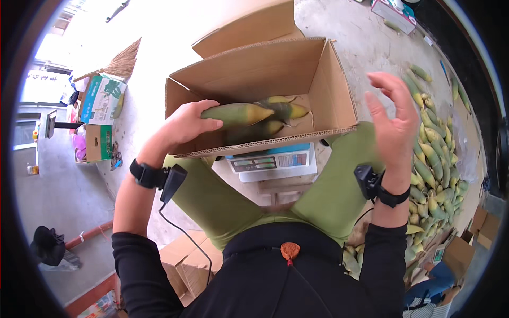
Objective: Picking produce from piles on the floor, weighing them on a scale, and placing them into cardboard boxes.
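Pale, scuffed floor [352,63] spreads out in my view, with a straw broom [121,59] off to the left and a large heap of radishes [435,153] over on the right. Closer in, I have an open cardboard box [246,69], with a scale [273,161] showing under its near edge. The left hand [188,124] comes over the box's left edge and grips a green radish [233,114] by its broad end, thumb on the near side, fingers on the far side. I read the radish's long axis as side to side, roughly along the box's long walls, its yellow end pointing toward the right edge. It is mostly in the left half of the box, above other radishes [291,110] whose yellow ends also face right; whether it touches them I cannot tell. The right hand [395,124] is open and blurred, with nothing I can make out in it, beyond the box's right edge, between box and heap.
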`<action>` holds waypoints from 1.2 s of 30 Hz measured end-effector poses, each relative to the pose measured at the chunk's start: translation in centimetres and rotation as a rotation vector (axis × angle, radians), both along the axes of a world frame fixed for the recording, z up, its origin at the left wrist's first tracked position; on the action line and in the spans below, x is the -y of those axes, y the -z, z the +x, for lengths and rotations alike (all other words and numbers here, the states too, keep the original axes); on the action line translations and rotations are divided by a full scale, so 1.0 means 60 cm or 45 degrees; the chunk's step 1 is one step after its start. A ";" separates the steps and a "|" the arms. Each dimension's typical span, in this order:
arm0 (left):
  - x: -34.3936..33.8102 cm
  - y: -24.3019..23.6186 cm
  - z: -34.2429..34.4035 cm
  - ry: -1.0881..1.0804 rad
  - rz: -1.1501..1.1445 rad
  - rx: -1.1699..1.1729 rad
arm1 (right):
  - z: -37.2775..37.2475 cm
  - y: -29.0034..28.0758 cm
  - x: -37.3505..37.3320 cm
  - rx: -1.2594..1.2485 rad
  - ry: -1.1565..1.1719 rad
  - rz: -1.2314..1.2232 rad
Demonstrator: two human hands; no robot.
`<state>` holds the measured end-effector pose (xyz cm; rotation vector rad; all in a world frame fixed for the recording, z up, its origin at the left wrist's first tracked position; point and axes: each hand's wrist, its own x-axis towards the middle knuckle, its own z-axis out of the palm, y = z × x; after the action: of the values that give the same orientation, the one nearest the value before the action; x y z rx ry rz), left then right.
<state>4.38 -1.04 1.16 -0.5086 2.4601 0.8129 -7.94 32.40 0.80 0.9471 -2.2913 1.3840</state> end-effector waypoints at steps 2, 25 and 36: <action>0.011 0.039 -0.005 0.155 -0.004 -0.020 | -0.006 0.013 -0.042 0.136 0.164 -0.031; -0.003 0.019 0.022 0.011 0.081 -0.392 | 0.149 0.517 -0.335 1.026 0.648 0.513; -0.109 0.030 0.105 0.057 -0.181 -0.846 | 0.324 0.631 -0.538 2.095 1.330 -0.740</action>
<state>10.67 5.50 -0.62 -0.2500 3.1399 0.8986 11.52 64.71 -37.06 -1.9332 -1.9581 2.1658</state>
